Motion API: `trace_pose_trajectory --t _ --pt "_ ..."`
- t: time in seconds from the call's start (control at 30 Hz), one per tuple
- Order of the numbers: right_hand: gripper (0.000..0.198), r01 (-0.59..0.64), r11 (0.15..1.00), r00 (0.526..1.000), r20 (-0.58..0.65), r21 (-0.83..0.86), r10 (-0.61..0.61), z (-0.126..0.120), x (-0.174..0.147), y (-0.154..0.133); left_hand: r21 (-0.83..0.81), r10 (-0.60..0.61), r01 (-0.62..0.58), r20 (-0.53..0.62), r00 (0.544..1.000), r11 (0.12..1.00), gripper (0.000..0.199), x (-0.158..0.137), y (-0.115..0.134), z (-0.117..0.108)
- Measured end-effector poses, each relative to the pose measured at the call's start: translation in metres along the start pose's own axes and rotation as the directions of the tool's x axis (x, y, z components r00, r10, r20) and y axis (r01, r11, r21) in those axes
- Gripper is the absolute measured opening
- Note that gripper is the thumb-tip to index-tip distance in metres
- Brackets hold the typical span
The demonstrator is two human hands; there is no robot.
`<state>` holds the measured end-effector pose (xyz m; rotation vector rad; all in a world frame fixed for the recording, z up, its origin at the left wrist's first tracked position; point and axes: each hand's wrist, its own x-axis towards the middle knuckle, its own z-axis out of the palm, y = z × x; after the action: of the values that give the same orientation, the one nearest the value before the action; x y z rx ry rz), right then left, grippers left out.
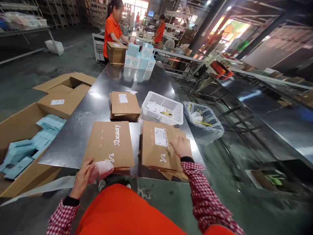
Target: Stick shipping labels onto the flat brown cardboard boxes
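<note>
Resting flat on right stack of brown bags [161, 147], right hand [181, 146] has fingers spread, pressing top bag beside its white label [160, 136]. Left hand [84, 176] pinches white backing slip [105, 168] at near edge of left bag stack [110, 143], printed "beauty". Both stacks lie at near edge of steel table [97, 101]. Beyond right stack: white basket [163, 107], third bag pile [124, 106]. Right of table: bin with clear liner [202, 122]. Left of table: open carton [22, 130] of blue boxes [36, 140].
</note>
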<state>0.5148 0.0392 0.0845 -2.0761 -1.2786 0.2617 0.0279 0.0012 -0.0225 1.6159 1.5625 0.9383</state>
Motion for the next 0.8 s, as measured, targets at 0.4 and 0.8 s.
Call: trace_pose_trajectory --t 0.4,0.8 --pt "0.06 0.135 0.759 0.447 0.644 0.637 -0.621 0.181 -0.171 -0.147 0.215 0.185 -0.155 -0.13 0.974 0.964 0.04 -0.006 0.064 -0.06" --pt "0.016 0.171 0.688 0.586 0.489 0.705 -0.646 0.141 -0.162 -0.182 0.108 0.144 -0.141 -0.023 0.989 0.984 0.031 -0.018 0.098 -0.04"
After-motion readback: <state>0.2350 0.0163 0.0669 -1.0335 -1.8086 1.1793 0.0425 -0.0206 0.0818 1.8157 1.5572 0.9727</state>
